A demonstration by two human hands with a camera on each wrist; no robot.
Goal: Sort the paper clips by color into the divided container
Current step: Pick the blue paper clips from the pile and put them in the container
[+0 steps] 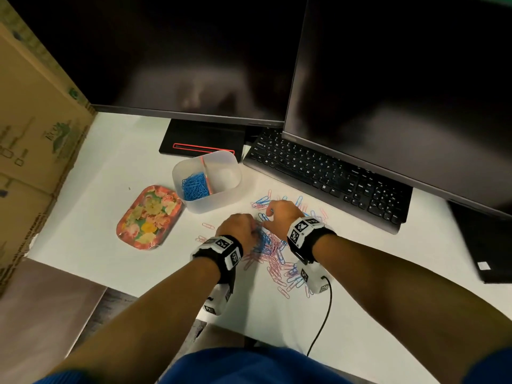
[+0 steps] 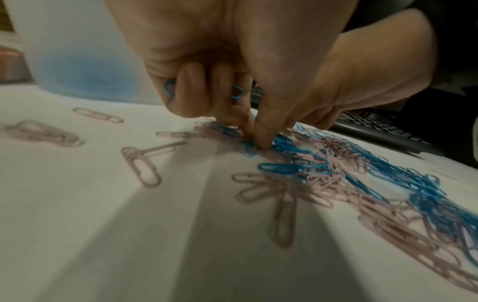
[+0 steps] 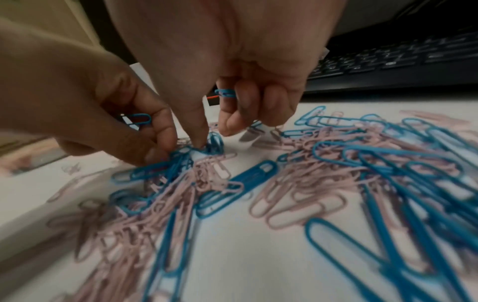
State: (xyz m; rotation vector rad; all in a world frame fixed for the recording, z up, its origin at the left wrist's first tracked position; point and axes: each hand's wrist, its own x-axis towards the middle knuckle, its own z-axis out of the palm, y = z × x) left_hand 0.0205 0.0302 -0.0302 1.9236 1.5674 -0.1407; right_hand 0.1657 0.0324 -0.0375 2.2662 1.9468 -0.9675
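A mixed pile of pink and blue paper clips [image 1: 273, 252] lies on the white desk in front of the translucent divided container [image 1: 221, 202]. Its left compartment holds blue clips [image 1: 194, 185]; the right one looks bare. My left hand [image 2: 256, 137] keeps blue clips [image 2: 169, 87] tucked under its curled fingers while thumb and forefinger pinch another blue clip in the pile. My right hand [image 3: 212, 137], just beside it, holds a blue clip [image 3: 225, 93] under curled fingers, and its thumb and forefinger close on blue clips [image 3: 214, 143] in the pile.
A floral tray [image 1: 149, 216] sits left of the container. A black keyboard [image 1: 327, 176] lies right behind the pile under two dark monitors [image 1: 194, 65]. A cardboard box [image 1: 36, 134] walls the left side. A black cable [image 1: 321, 322] trails from my right wrist.
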